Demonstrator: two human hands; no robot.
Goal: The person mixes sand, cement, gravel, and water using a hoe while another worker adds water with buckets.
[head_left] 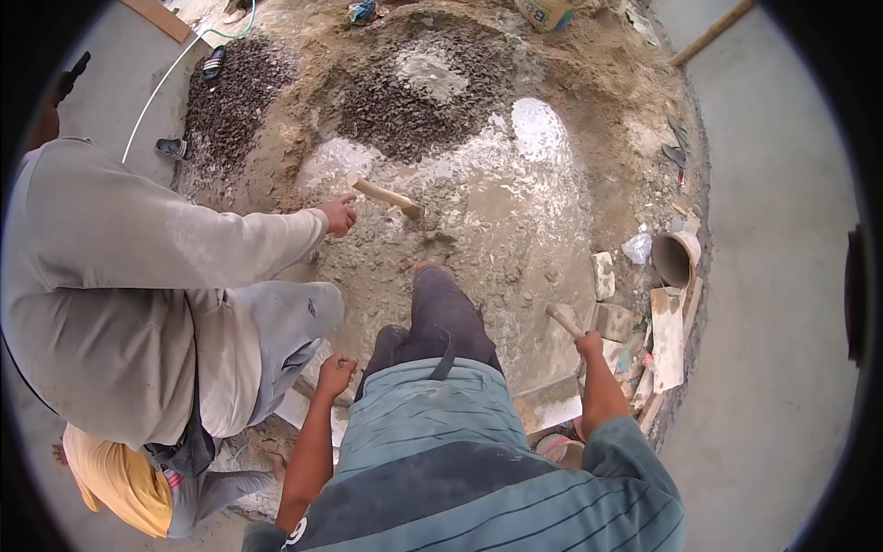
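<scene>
My right hand [590,346] is wrapped round a short length of wooden handle [563,321], out to the right of my body. What tool it belongs to cannot be made out. My left hand [337,375] hangs at my left side, fingers curled, with nothing visible in it. Wet grey concrete mix [515,267] spreads around my legs, and one of my feet is in it. Another wooden handle [388,195] slants over the mix ahead, close to a co-worker's hand [340,217], which appears apart from it.
A co-worker in a grey sleeve [184,230] leans in at my left; a person in yellow [124,478] is behind. Gravel [418,115] with pale powder lies ahead. A pipe piece [676,260], blocks [613,322] and a board [667,340] line the right edge. A hose [161,87] runs far left.
</scene>
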